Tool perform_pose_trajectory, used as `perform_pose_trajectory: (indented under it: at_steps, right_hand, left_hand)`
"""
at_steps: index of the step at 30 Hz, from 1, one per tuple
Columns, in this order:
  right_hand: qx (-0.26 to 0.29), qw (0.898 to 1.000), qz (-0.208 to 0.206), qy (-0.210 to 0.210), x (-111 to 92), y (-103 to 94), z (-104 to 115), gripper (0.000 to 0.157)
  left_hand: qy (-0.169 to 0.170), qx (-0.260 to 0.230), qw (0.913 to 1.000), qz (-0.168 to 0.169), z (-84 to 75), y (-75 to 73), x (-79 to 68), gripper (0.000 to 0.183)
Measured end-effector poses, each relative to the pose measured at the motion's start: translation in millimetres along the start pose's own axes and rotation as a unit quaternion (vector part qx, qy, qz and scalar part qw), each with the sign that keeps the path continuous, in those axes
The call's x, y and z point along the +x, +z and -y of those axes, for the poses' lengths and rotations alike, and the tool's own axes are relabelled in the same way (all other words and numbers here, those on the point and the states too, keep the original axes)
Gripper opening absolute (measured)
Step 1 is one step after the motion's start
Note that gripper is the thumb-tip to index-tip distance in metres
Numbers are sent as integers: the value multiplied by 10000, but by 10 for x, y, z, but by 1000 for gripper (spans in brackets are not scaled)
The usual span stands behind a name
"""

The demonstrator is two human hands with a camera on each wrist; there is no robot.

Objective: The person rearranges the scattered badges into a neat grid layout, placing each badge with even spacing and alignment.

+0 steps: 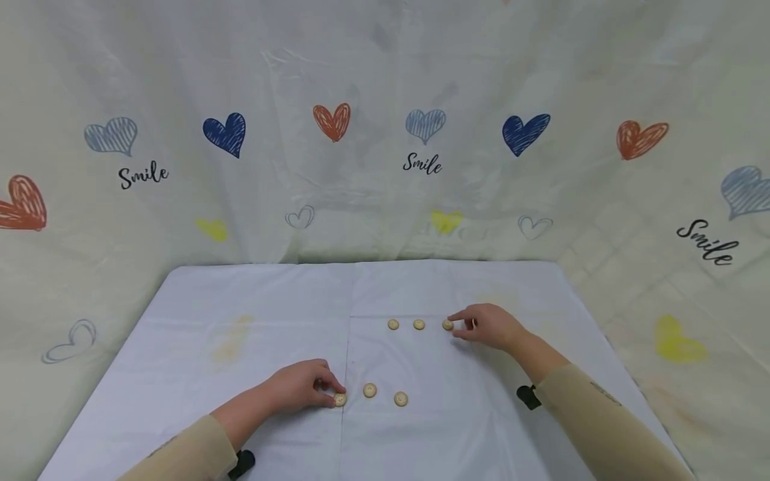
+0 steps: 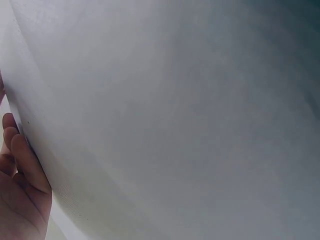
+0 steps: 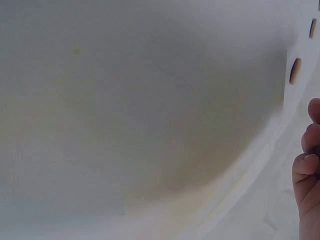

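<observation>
Several round, pale wooden buttons lie on the white cloth in two rows. At the left end of the near row, my left hand (image 1: pixel 301 385) pinches a button (image 1: pixel 339 399) between thumb and index finger. To its right are two more buttons, a middle one (image 1: pixel 369 390) and a right one (image 1: pixel 401 399). My right hand (image 1: pixel 490 325) has thumb and index finger about the far row's right-hand button (image 1: pixel 448 325). Left of it lie a second (image 1: pixel 419 325) and a third button (image 1: pixel 394 325). Both wrist views catch only part of each hand, at the frame's edge.
A white cloth (image 1: pixel 289 294) with creases and faint yellowish stains covers the table. Behind and around it hangs a pale curtain (image 1: pixel 373 60) printed with hearts and the word Smile. Dark wrist devices show under the left sleeve (image 1: pixel 192 451) and the right sleeve (image 1: pixel 601 421).
</observation>
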State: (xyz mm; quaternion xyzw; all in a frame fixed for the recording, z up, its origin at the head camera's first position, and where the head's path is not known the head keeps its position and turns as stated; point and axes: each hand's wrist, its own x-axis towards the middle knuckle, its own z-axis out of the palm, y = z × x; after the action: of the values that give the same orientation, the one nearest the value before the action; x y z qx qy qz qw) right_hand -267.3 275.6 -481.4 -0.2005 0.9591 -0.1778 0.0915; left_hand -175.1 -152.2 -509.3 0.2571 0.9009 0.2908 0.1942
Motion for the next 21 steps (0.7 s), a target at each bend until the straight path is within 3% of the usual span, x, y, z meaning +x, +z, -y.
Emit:
perform_pose_trajectory:
  at_steps: [7,15,21]
  right_hand:
    - [375,9991,59,-165,-75,48,108,38]
    - [109,9948,511,-874,-123,179,452,33]
    - [205,9846,976,-1433,-159,328,716,31]
  left_hand:
    - [-32,20,10000,-3,-6,-10,4,18]
    - [-119,-15,9999,50,-18,-23,22,17]
    - [-120,-36,9999,46,-24,-28,3,17]
